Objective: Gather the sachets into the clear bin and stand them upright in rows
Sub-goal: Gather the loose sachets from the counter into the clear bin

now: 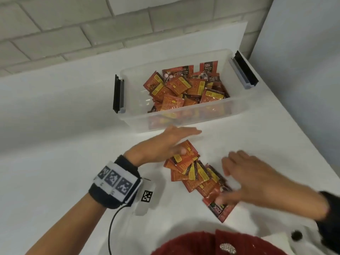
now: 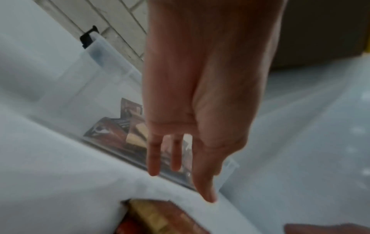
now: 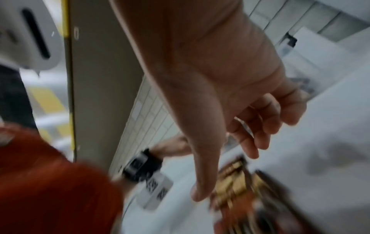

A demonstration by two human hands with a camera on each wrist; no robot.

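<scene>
Loose sachets [image 1: 198, 177] trail diagonally toward the worktop's [image 1: 55, 107] near edge, between the released left hand [image 1: 163, 144] and released right hand [image 1: 257, 181]; only the head view shows the clear bin's [image 1: 184, 118] jumbled contents.

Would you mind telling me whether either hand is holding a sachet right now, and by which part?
Neither: the left hand and right hand are open either side of the loose sachets, gripping nothing.

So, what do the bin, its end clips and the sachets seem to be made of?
Clear bin: probably hard plastic, translucent and slightly frosted, since the sachets show dimly through its wall. End clips: opaque black, seemingly plastic too. Sachets on the table and sachets in the bin: thin printed film or foil laminate, glossy and creased; which one cannot be told.
</scene>
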